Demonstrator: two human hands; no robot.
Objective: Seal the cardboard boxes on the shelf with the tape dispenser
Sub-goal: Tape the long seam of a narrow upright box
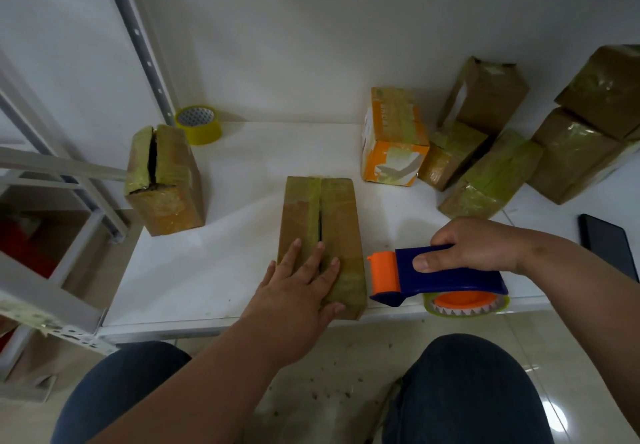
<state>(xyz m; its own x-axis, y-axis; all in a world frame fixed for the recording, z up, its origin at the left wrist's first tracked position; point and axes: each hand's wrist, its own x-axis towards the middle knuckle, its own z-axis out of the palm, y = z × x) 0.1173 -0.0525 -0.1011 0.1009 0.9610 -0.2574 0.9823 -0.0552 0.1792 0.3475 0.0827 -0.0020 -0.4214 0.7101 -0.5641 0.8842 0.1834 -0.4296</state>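
left hand [300, 282] lies flat, fingers spread, pressing the flaps of the cardboard box [320, 236] shut; its seam gapes just beyond the fingertips. right hand [465, 248], just right of the box, grips the tape dispenser [440, 279]. next, probably: bring the dispenser over the seam

No text can be read with certainty. The orange and white box [393, 137], at about one o'clock from the middle box [320, 236], carries some orange print on its top face, but it is too blurred and covered by tape to read. The other boxes show no legible label or number.
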